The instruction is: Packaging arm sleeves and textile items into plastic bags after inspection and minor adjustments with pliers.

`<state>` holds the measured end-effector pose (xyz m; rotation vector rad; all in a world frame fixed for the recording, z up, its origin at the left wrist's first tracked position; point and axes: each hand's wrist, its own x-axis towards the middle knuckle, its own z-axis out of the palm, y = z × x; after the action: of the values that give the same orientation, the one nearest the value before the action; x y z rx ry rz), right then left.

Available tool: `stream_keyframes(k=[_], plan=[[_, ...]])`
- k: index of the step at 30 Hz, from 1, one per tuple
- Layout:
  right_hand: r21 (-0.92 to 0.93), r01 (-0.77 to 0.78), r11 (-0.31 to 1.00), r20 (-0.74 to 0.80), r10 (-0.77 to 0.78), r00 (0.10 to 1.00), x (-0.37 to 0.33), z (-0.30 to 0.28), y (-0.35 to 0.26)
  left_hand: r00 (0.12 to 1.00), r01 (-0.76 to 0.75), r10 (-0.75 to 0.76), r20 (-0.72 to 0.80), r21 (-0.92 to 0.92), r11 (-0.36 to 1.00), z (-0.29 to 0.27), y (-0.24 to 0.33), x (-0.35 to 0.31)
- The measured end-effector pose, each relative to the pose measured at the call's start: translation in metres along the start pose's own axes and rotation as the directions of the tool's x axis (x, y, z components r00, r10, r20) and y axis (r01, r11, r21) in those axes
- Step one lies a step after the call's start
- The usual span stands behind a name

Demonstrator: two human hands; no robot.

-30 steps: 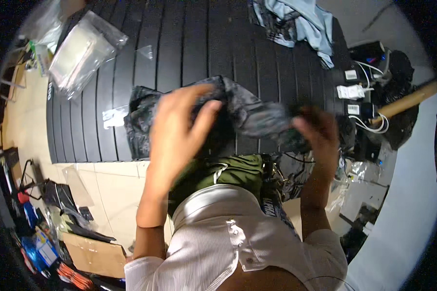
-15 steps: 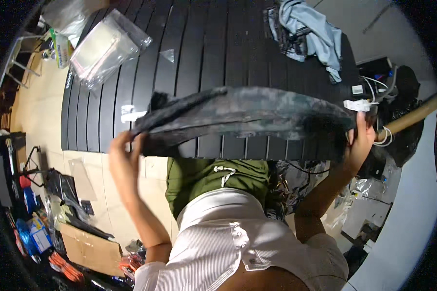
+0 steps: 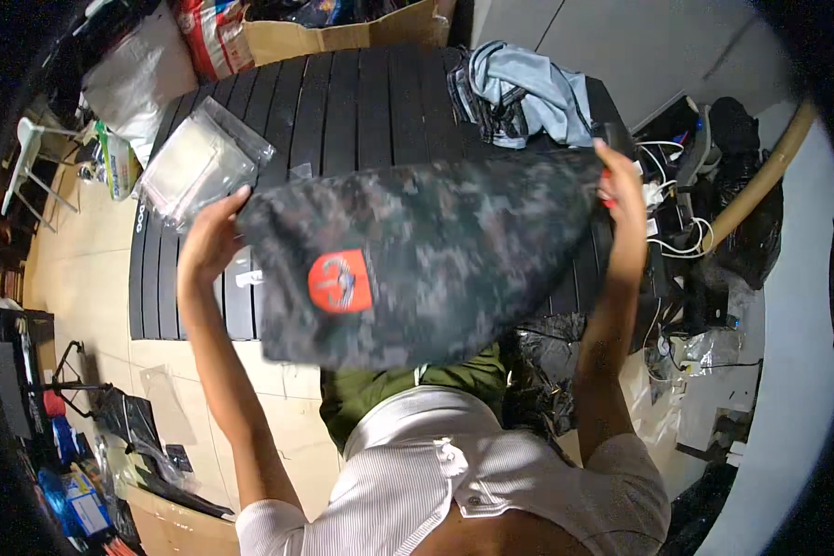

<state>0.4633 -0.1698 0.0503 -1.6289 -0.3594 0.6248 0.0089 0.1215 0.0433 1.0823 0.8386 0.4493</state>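
Observation:
A dark camouflage cloth piece [image 3: 454, 250] is stretched out between my hands over the near part of a black slatted table [image 3: 371, 111]. Its exact garment kind does not show. A red-orange patch [image 3: 338, 281] with a grey emblem faces up on its left half. My left hand [image 3: 215, 239] pinches the upper left corner, while my right hand [image 3: 624, 190] grips the right end, where a bit of red shows by the fingers. The lower edge hangs past the table's near edge, in front of my green shorts [image 3: 389, 382].
Clear plastic bags [image 3: 199, 157] lie at the table's left. A light blue garment [image 3: 537, 93] is heaped at the far right corner. Beyond the table stands a cardboard box [image 3: 343, 39]. White cables [image 3: 681, 246] and a long brown tube [image 3: 760, 185] are on the right.
The cloth, gathered into a narrow band before, is now spread wide with its red-orange patch showing. Both hands have moved up, the right one also leftward. The view has shifted, showing the box beyond.

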Motion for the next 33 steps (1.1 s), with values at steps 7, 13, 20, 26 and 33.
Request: stream_keyframes(k=[7, 13, 20, 26, 33], plan=[[-0.54, 0.141, 0.83, -0.126, -0.245, 0.961, 0.028, -0.015, 0.101, 0.992, 0.073, -0.04, -0.122, 0.286, 0.956, 0.011, -0.056, 0.035], [-0.918, 0.071, 0.391, -0.172, -0.552, 0.816, -0.007, -0.007, 0.11, 0.967, -0.01, 0.165, -0.195, 0.617, 0.787, 0.019, -0.071, 0.03], [-0.981, -0.188, 0.049, -0.166, -0.715, 0.679, -0.004, -0.017, 0.125, 0.906, -0.053, 0.345, -0.244, 0.745, 0.666, 0.012, -0.087, 0.041], [-0.983, -0.186, -0.01, -0.105, -0.793, 0.6, -0.005, -0.011, 0.121, 0.945, -0.012, 0.202, -0.257, 0.59, 0.807, 0.019, -0.073, 0.024], [-0.839, 0.404, 0.365, 0.038, -0.701, 0.712, 0.007, 0.001, 0.094, 0.955, -0.025, 0.196, -0.221, 0.601, 0.799, 0.016, -0.082, 0.031]])
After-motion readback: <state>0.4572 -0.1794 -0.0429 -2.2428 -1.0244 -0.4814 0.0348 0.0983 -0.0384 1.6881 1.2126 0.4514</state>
